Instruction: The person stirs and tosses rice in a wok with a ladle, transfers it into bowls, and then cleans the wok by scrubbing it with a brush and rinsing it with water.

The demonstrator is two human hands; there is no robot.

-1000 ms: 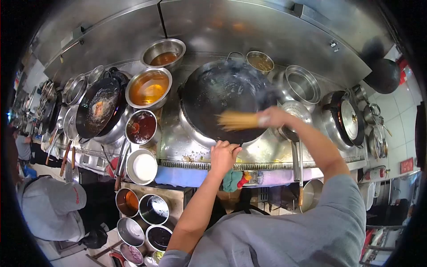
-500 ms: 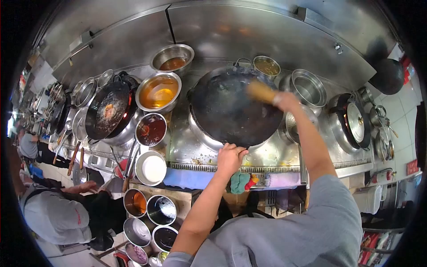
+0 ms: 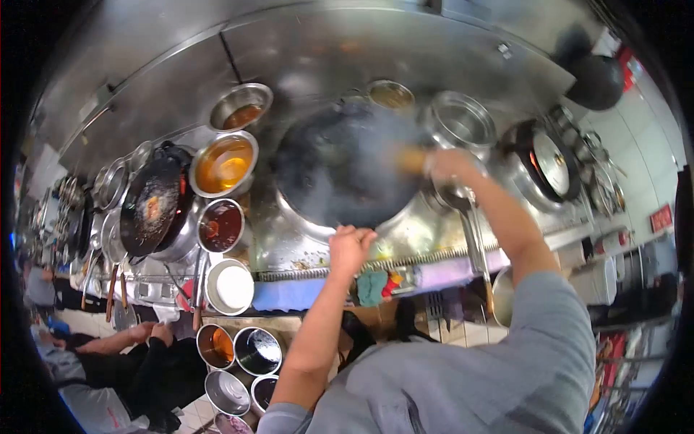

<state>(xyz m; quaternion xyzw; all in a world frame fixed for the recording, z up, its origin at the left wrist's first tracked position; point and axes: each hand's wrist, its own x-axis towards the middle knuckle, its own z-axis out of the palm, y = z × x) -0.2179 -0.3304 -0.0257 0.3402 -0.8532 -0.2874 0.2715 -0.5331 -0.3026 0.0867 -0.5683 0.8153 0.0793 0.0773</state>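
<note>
A large black wok (image 3: 329, 181) sits on the burner before me, its far side blurred by steam. My left hand (image 3: 351, 247) is closed at the wok's near edge, fingers wrapped over the rim. Inside the wok's right side, my right hand (image 3: 452, 168) grips a tan bamboo wok brush (image 3: 410, 160), which is smeared by motion. The brush's tip is hidden in the steam. Just below the left hand, a green cloth (image 3: 372, 287) hangs at the stove's front edge.
Bowls of orange oil (image 3: 225, 165), red sauce (image 3: 220, 226) and white powder (image 3: 235, 285) stand left. Another wok (image 3: 153, 206) holds food there. A metal pot (image 3: 463, 123) and a lidded wok (image 3: 551, 166) are right. A co-worker's hands (image 3: 150, 333) show lower left.
My view has shifted and tilted, so the stove appears further left. The brush has moved lower along the wok's right side, and more steam rises. My left hand stays on the rim.
</note>
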